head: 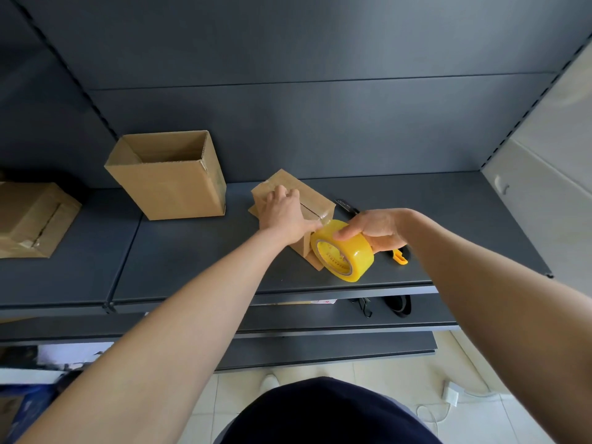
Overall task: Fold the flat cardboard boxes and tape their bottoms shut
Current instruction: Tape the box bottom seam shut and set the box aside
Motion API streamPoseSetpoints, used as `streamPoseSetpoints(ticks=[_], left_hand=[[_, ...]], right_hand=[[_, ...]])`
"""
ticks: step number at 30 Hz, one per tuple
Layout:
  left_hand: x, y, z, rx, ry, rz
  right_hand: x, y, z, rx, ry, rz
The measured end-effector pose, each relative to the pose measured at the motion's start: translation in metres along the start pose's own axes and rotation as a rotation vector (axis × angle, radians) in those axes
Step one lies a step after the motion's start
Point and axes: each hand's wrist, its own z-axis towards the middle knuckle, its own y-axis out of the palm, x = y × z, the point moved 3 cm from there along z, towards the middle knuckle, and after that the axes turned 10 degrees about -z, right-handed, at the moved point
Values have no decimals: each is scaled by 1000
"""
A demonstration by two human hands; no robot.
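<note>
Forearms outstretched: right hand (374,230) clamps the yellow tape roll (344,251), flat-fingered left hand (282,209) presses the small box (315,200) mid-taping; upright box (166,187) and upturned box (32,219) look folded.

Both arms are bare as far up as they show — the left forearm (192,299) and the right forearm (480,267) are slim and smooth, and the left hand (282,213) and right hand (374,230) are uncovered too. Low in the middle, the torso wears a dark navy garment (326,415) with a thin greyish rim at its sides — beyond it peeks a pale shoe tip (269,381)
</note>
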Motion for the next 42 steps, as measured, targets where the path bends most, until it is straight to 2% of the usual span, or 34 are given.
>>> streamPoseSetpoints(ticks=[5, 10, 14, 16, 19, 21, 22, 24, 27, 30, 32, 35, 36, 38, 40, 42], left_hand=[[0, -2, -2, -1, 5, -51], [1, -6, 0, -25, 12, -51], [-4, -9, 2, -23, 22, -144], [-6, -8, 0, 39, 41, -197], [-6, -5, -10, 250, 69, -224], [-10, -3, -19, 399, -42, -290], [-14, 2, -23, 396, -142, -338], [-22, 20, -27, 220, -389, -557], [-24, 43, -32, -44, -666, -1089], [-19, 46, -32, -27, -733, -1356], [-16, 46, -31, 13, -750, -1439], [-10, 46, -33, 60, -780, -1506], [-9, 47, -33, 69, -792, -1525], [-6, 47, -32, 90, -805, -1546], [-5, 48, -31, 110, -811, -1538], [-3, 47, -30, 134, -829, -1531]], right_hand=[[-3, 3, 2, 15, 12, 12], [-10, 14, 3, 88, 89, -113], [-8, 20, 8, 104, 45, -25], [-10, 21, 7, 59, 24, 48], [-13, 22, 8, 18, 5, 134], [-14, 23, 10, 12, -13, 170], [-15, 23, 11, 7, -26, 188], [-17, 25, 12, -2, -53, 219], [-19, 27, 13, -43, -81, 265], [-16, 24, 12, -74, -78, 297], [-12, 15, 10, 10, -67, 275], [3, -8, 22, 386, -22, 283], [10, -16, 27, 545, 21, 188], [23, -27, 31, 768, 149, -181], [36, -30, 35, 815, 253, -434], [47, -30, 37, 802, 321, -541]])
